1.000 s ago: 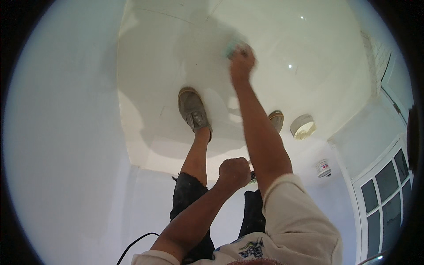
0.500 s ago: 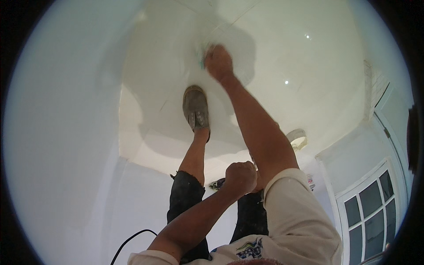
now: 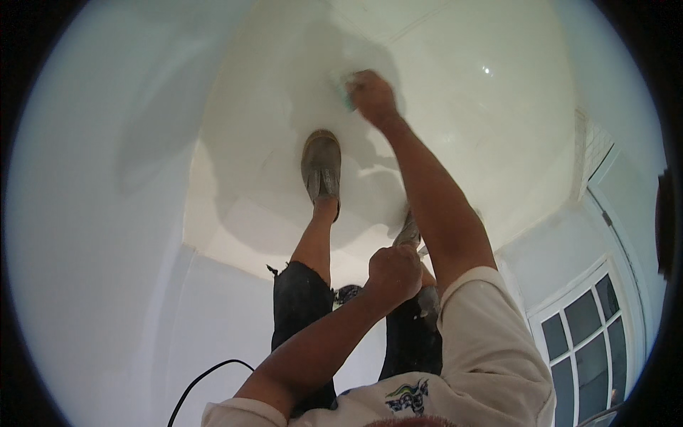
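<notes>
My right hand (image 3: 373, 96) is stretched out over the glossy cream tiled floor (image 3: 469, 171). It grips a pale green and whitish flat piece (image 3: 346, 90), smeared by motion, whose exact kind I cannot make out. That piece is at or just above the tiles, beyond the toe of my left shoe (image 3: 321, 164). Close to my right knee, my left hand (image 3: 395, 272) is curled into a fist. A small light edge shows beside its knuckles, but what the fingers hold, if anything, is hidden.
A white wall (image 3: 99, 213) rises on the left. My right shoe (image 3: 409, 229) is partly covered by my arms. At lower right stands a white door with dark glass panes (image 3: 585, 317). A black cable (image 3: 206, 371) curves at lower left, and a dark patterned object (image 3: 348, 294) lies between my legs.
My right hand has moved slightly to the right with the pale green piece. My left hand stays closed near my knee. The whole view has shifted a little.
</notes>
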Motion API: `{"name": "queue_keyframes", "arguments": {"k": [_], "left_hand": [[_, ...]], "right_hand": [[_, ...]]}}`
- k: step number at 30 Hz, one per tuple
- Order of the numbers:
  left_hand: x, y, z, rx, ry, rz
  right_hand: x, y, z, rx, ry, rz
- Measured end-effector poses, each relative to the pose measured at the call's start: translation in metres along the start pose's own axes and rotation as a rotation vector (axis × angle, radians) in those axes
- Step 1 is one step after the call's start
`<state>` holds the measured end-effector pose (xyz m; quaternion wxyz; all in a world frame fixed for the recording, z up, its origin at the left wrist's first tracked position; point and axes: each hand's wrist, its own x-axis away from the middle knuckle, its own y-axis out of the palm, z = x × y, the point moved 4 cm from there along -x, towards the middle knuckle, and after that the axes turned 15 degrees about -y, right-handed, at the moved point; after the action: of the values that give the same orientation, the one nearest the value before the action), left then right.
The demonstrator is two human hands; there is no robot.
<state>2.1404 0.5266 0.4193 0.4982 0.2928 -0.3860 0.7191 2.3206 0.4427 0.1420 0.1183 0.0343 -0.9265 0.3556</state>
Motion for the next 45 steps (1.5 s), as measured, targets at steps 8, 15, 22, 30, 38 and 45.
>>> {"name": "queue_keyframes", "arguments": {"k": [8,15,22,30,38,45], "left_hand": [[-0.025,-0.022,-0.053,0.051,-0.322,-0.159],[-0.015,-0.07,-0.096,0.114,-0.494,-0.105],[-0.001,-0.045,-0.212,0.138,-0.637,-0.127],[-0.009,-0.055,-0.246,0.133,-0.556,-0.098],[-0.013,-0.043,-0.205,0.236,-0.571,-0.196],[0.006,-0.026,-0.215,0.303,-0.561,-0.187]], "right_hand": [[-0.084,-0.005,0.071,0.148,-0.049,-0.057],[-0.06,0.089,0.011,0.112,-0.123,-0.219],[-0.187,0.032,0.072,0.154,-0.067,0.127],[-0.125,0.152,-0.038,0.115,-0.234,-0.112],[-0.252,-0.079,0.106,-0.261,0.166,0.257],[-0.153,0.104,-0.022,0.39,-0.552,-0.211]]}}
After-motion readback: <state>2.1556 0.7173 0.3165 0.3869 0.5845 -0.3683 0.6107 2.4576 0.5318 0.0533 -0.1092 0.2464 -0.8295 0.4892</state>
